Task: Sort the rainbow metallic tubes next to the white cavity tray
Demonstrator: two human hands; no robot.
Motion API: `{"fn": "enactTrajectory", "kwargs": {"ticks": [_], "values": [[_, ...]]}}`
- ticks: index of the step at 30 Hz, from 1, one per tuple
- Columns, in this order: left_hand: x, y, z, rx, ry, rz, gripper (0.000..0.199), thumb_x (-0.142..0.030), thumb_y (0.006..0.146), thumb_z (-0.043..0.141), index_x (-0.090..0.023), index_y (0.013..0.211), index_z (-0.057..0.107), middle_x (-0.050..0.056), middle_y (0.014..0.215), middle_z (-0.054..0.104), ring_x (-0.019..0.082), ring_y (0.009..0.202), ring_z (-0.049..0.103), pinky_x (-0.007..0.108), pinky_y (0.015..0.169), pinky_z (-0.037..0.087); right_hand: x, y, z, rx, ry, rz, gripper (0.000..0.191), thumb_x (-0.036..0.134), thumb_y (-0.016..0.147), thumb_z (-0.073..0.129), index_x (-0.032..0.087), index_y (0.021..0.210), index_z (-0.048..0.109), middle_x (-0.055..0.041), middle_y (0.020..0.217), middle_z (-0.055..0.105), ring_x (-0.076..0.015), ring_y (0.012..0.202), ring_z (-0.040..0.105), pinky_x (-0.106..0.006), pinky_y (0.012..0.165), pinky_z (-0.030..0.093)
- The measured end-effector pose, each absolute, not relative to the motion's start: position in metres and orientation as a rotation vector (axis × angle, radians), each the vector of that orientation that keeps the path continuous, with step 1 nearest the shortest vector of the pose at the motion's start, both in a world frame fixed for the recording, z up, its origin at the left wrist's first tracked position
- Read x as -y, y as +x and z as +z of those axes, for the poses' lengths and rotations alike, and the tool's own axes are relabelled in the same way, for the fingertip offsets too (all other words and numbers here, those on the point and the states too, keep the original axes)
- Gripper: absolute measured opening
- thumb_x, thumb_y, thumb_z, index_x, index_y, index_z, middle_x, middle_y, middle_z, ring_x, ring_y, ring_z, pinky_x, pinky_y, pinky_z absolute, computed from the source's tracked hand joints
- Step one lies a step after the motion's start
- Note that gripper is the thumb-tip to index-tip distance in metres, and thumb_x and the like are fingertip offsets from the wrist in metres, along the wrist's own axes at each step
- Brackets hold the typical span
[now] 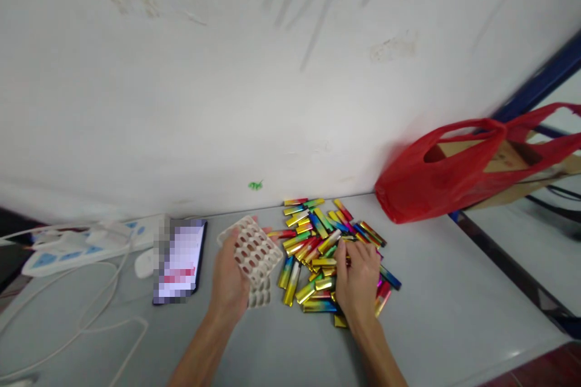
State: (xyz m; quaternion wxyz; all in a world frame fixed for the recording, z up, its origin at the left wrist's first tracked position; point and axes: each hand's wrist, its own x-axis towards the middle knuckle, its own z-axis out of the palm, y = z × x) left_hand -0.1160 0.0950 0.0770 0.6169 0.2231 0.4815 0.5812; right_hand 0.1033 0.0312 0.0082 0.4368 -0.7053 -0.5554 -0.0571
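Two hands (pixel 231 272) (pixel 358 278); one phone (pixel 182 260); one bag (pixel 408 196); one power strip (pixel 138 233).

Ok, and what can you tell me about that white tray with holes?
The white tray looks like thin moulded plastic, with rows of oval openings; skin seems to show through some. The left hand holds it tilted above the grey table, beside the shiny coloured tubes. A similar pale piece shows beneath its lower edge; whether they are joined, I cannot tell.
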Motion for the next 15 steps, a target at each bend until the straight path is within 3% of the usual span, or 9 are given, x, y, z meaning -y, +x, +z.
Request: {"fn": "enactTrajectory", "kwargs": {"ticks": [6,10,15], "values": [[-0.1,-0.121,0.061,-1.071,0.522,1.315,0.059,-0.049,0.093,0.069,-0.014,0.141,0.07,0.01,0.099,0.089,0.034,0.094,0.087,0.046,0.083,0.07,-0.028,0.103,0.01,1.392,-1.771,-0.249,0.027,0.032,0.113,0.052,0.024,0.093,0.068,-0.0091,0.096,0.069,-0.0315,0.097,0.055,-0.044,0.085,0.038],[-0.098,-0.122,0.056,-1.033,0.526,1.287,0.069,-0.054,0.086,0.078,-0.011,0.14,0.073,0.012,0.1,0.088,0.035,0.094,0.087,0.046,0.083,0.07,-0.028,0.102,0.019,1.483,-1.758,-0.291,0.023,0.031,0.11,0.055,0.024,0.096,0.07,-0.0096,0.099,0.07,-0.0323,0.098,0.055,-0.044,0.084,0.037],[-0.097,-0.124,0.057,-1.022,0.477,1.293,0.073,-0.06,0.088,0.073,-0.01,0.141,0.072,0.012,0.097,0.088,0.034,0.09,0.087,0.045,0.081,0.069,-0.052,0.099,0.045,1.707,-1.69,-0.269,0.022,0.028,0.111,0.053,0.023,0.104,0.073,-0.0099,0.104,0.071,-0.0314,0.102,0.056,-0.046,0.09,0.041]]}}
